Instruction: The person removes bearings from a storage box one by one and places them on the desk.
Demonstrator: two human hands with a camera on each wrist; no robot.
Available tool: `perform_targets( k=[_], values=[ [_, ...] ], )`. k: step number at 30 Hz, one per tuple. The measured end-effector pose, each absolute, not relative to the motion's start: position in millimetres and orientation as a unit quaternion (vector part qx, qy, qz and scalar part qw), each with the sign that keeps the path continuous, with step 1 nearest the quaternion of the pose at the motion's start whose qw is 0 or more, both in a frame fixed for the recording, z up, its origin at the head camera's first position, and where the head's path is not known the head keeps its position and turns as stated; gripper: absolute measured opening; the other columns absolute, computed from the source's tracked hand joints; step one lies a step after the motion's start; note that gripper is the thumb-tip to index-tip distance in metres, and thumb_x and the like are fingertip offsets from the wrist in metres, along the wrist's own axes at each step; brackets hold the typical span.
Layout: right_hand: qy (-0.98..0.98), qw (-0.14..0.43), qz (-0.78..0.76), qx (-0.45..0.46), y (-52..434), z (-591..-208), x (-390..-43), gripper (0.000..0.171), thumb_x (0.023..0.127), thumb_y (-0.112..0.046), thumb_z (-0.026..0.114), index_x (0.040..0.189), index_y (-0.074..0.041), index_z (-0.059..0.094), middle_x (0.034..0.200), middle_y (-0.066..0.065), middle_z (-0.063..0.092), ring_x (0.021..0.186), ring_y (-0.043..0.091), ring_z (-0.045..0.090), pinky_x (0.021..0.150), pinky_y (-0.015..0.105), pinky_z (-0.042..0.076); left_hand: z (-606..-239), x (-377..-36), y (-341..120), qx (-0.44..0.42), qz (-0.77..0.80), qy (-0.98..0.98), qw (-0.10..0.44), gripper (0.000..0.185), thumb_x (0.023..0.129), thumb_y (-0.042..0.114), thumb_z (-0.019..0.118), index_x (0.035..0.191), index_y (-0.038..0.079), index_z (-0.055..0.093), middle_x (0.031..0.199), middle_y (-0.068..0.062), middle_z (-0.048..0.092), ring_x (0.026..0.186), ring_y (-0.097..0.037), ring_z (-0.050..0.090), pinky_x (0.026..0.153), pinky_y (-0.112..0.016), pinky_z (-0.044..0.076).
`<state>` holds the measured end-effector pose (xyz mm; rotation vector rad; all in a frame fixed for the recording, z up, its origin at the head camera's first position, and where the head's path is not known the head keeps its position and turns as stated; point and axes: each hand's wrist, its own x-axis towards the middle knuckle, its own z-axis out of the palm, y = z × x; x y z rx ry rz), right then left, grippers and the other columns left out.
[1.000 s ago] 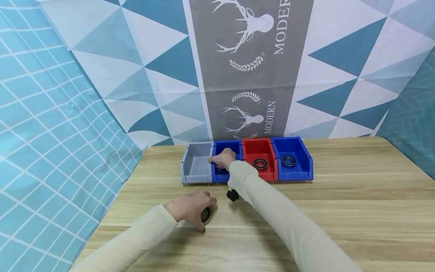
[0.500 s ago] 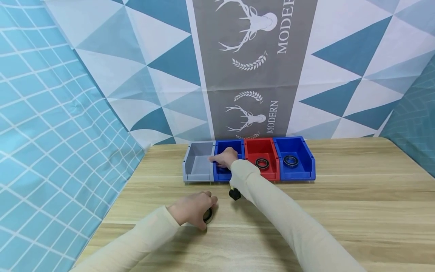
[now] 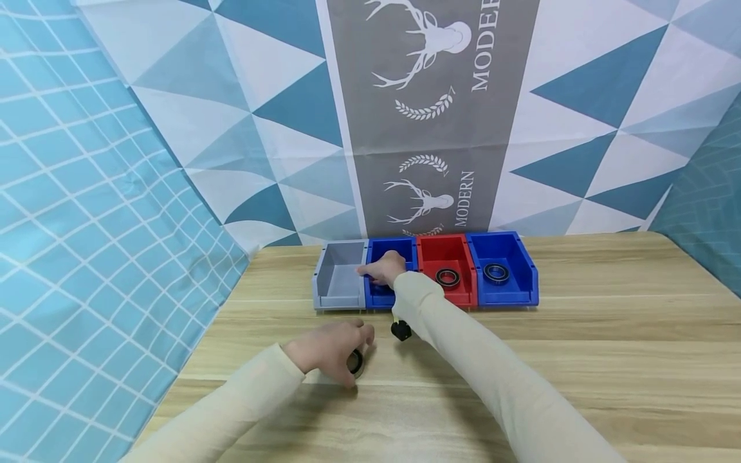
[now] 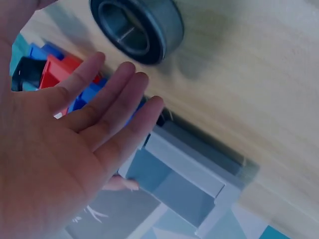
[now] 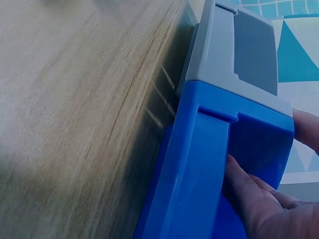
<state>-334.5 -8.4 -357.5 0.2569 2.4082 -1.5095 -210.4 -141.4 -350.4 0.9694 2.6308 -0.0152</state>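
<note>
My left hand (image 3: 331, 348) hovers over the wooden table (image 3: 579, 360) near its front left. Its fingers (image 4: 117, 97) are straight and spread, holding nothing. A dark steel bearing (image 3: 355, 363) lies on the table just beyond the fingertips, seen apart from the hand in the left wrist view (image 4: 137, 22). My right hand (image 3: 384, 268) reaches into the second bin from the left, a blue one (image 3: 401, 247). Its fingers (image 5: 251, 199) lie flat inside the bin (image 5: 199, 174), and nothing shows in them.
A grey bin (image 3: 338, 278), the blue one, a red bin (image 3: 446, 252) and another blue bin (image 3: 506, 254) stand in a row against the patterned backdrop. One bearing (image 3: 448, 277) lies in the red bin, another (image 3: 496, 272) in the far blue bin.
My left hand has opened and lifted its fingers off the bearing, which stays on the table. The right hand has stayed in the blue bin.
</note>
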Motion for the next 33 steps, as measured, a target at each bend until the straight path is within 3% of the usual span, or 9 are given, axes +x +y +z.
perform_targets(
  k=[5,11,20,23,26,33],
  values=[
    [0.838,0.139,-0.521,0.085,-7,-355,-333,0.06,0.078,-0.032,0.079,0.122,0.0,0.053,0.115,0.014,0.066,0.097,0.025,0.071,0.09,0.034,0.055,-337,-220,-147,0.34,0.044,0.928,0.148,0.057,0.067,0.024,0.082,0.114,0.009,0.053,0.107,-0.007,0.06,0.089,-0.017,0.057,0.073,-0.028,0.049],
    [0.84,0.129,-0.519,0.093,-4,-350,-332,0.059,0.078,-0.031,0.079,0.12,0.001,0.054,0.108,0.014,0.066,0.092,0.024,0.072,0.084,0.032,0.057,-323,-235,-148,0.339,0.078,0.935,0.074,0.051,0.069,0.02,0.079,0.112,0.003,0.055,0.106,-0.015,0.063,0.09,-0.022,0.06,0.076,-0.035,0.052],
    [0.86,0.128,-0.485,0.096,-10,-353,-325,0.056,0.077,-0.039,0.078,0.11,0.002,0.058,0.079,0.01,0.064,0.07,0.02,0.068,0.069,0.028,0.054,-325,-249,-146,0.246,0.138,0.959,-0.021,0.052,0.073,0.024,0.077,0.115,0.002,0.055,0.109,-0.017,0.063,0.097,-0.026,0.06,0.08,-0.038,0.053],
    [0.849,0.151,-0.498,0.091,-10,-352,-325,0.057,0.08,-0.037,0.077,0.116,0.001,0.056,0.087,0.01,0.063,0.074,0.019,0.066,0.071,0.027,0.055,-327,-255,-146,0.223,0.151,0.962,-0.036,0.05,0.074,0.025,0.078,0.112,0.002,0.056,0.107,-0.017,0.062,0.095,-0.026,0.06,0.08,-0.039,0.053],
    [0.834,0.175,-0.517,0.079,-6,-350,-325,0.056,0.084,-0.034,0.073,0.124,0.0,0.053,0.105,0.012,0.065,0.091,0.023,0.067,0.084,0.031,0.056,-328,-261,-145,0.2,0.163,0.966,-0.032,0.051,0.076,0.027,0.077,0.114,0.002,0.055,0.11,-0.018,0.061,0.098,-0.027,0.059,0.081,-0.04,0.053],
    [0.812,0.195,-0.549,0.04,8,-332,-323,0.065,0.091,-0.032,0.066,0.139,0.003,0.039,0.131,0.019,0.059,0.118,0.03,0.062,0.099,0.035,0.05,-331,-276,-141,0.119,0.197,0.973,0.02,0.057,0.082,0.032,0.073,0.125,0.001,0.05,0.121,-0.018,0.059,0.105,-0.029,0.059,0.088,-0.042,0.052]
  ],
)
